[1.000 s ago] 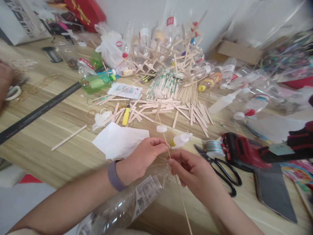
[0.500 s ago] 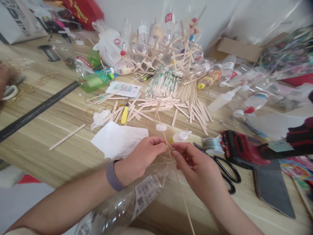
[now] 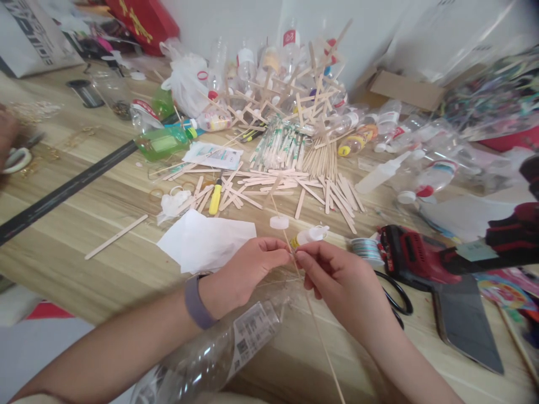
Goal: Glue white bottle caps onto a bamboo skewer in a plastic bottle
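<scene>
A thin wooden skewer (image 3: 316, 322) slants from the table's middle down towards me. Near its far end it passes through a white bottle cap (image 3: 279, 223), and a flat wooden stick is at its tip. My left hand (image 3: 242, 272) is closed, thumb and forefinger pinching the skewer below the cap. Close against those fingertips, my right hand (image 3: 343, 278) is pinched shut beside the skewer; whatever lies between its fingers is too small to make out. Under my left forearm lies a clear plastic bottle (image 3: 202, 359) with a label. A small glue bottle (image 3: 310, 235) lies just beyond my right fingers.
Several craft sticks (image 3: 273, 180), a yellow-handled screwdriver (image 3: 215, 197) and white paper (image 3: 206, 241) lie ahead. Black-handled scissors (image 3: 398, 294), a thread spool (image 3: 367, 251), a red power tool (image 3: 416, 255) and a tablet (image 3: 465, 320) are right. Bottles (image 3: 290, 45) crowd the back.
My right thumb and forefinger have drawn together into a tighter pinch by the skewer, and the right hand covers more of the scissors. My left hand has hardly moved.
</scene>
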